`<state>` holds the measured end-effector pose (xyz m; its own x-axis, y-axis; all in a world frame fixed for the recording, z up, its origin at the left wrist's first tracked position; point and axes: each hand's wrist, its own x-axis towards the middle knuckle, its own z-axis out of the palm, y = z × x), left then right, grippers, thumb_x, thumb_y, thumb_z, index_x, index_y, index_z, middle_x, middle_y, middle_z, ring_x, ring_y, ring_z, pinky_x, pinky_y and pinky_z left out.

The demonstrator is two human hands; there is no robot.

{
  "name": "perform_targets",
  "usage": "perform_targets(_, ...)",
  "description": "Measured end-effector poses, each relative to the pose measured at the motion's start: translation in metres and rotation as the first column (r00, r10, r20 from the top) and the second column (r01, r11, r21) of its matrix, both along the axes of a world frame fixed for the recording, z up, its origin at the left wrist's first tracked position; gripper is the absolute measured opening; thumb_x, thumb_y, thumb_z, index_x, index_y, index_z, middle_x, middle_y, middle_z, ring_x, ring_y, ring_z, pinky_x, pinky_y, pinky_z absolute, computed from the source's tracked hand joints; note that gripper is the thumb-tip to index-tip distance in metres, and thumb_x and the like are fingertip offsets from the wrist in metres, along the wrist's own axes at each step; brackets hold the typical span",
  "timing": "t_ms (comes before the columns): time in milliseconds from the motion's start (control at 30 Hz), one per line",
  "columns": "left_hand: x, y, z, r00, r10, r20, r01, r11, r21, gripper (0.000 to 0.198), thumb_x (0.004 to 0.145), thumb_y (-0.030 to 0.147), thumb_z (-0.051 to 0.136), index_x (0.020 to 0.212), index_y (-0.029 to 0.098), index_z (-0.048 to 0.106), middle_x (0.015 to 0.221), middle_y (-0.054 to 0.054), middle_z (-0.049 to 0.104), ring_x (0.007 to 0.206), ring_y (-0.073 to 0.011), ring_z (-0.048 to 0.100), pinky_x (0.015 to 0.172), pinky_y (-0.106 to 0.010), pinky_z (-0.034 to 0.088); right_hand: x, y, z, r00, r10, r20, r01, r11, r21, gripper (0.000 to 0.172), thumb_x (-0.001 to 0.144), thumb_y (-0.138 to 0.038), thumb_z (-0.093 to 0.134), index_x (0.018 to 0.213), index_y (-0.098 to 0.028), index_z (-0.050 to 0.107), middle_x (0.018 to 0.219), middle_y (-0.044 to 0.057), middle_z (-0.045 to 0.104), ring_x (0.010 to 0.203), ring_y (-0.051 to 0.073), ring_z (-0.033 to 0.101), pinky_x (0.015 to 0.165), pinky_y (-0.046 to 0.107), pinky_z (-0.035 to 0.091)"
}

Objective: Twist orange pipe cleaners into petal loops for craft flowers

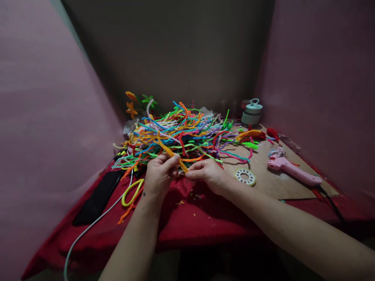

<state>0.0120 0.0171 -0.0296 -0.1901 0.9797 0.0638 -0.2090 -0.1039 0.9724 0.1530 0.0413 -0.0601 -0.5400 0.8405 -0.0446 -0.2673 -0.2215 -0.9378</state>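
An orange-yellow pipe cleaner (167, 149) slants between my two hands, over the front of the table. My left hand (163, 171) is closed round its middle, thumb on top. With thumb and forefinger, my right hand (206, 173) pinches its lower end. Just behind both hands rises a big heap of pipe cleaners (187, 134) in many colours. Whether the held piece is a single stem or several laid together, I cannot make out. Small scraps (194, 195) lie on the red cloth below my hands.
On the right, a pink glue gun (294, 168) and a white tape roll (245, 177) rest on a brown board (263, 187). A lidded jar (252, 112) stands behind. At left are a black phone-like slab (98, 199), yellow-handled scissors (124, 198) and a white cable (96, 221).
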Motion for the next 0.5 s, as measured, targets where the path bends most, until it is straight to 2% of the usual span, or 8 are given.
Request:
perform_targets(167, 0.0035, -0.0019, -0.0009, 0.996, -0.081, -0.048, 0.079, 0.996, -0.042, 0.017, 0.065, 0.022, 0.07, 0.066, 0.013, 0.056, 0.046, 0.007, 0.046, 0.035, -0.0014, 0.033, 0.034, -0.014, 0.022, 0.0013, 0.002, 0.0016, 0.998, -0.009, -0.06, 0.01, 1.0, 0.028, 0.018, 0.057, -0.026, 0.072, 0.067, -0.011, 0.07, 0.06, 0.001, 0.062, 0.054, 0.01, 0.049, 0.059, 0.027, 0.036)
perform_targets(300, 0.0064, -0.003, -0.001, 0.991, -0.116, -0.065, 0.113, 0.992, -0.05, 0.015, 0.066, 0.019, 0.07, 0.066, 0.011, 0.058, 0.048, 0.005, 0.049, 0.037, -0.0017, 0.039, 0.036, -0.013, 0.026, 0.0008, 0.0036, 0.0008, 1.0, -0.014, -0.006, 0.014, 1.0, 0.002, 0.016, 0.055, -0.024, 0.073, 0.063, -0.011, 0.068, 0.054, 0.0, 0.059, 0.048, 0.008, 0.045, 0.051, 0.024, 0.032)
perform_targets(500, 0.0063, -0.0028, -0.0029, 0.991, -0.102, -0.088, 0.101, 0.995, -0.019, 0.015, 0.067, 0.021, 0.069, 0.066, 0.012, 0.057, 0.047, 0.005, 0.049, 0.036, -0.0016, 0.036, 0.036, -0.014, 0.027, 0.0, 0.0048, -0.0041, 0.998, 0.051, -0.034, -0.049, 0.997, 0.055, 0.012, 0.061, -0.022, 0.068, 0.057, -0.011, 0.063, 0.047, -0.002, 0.052, 0.041, 0.007, 0.041, 0.045, 0.024, 0.027)
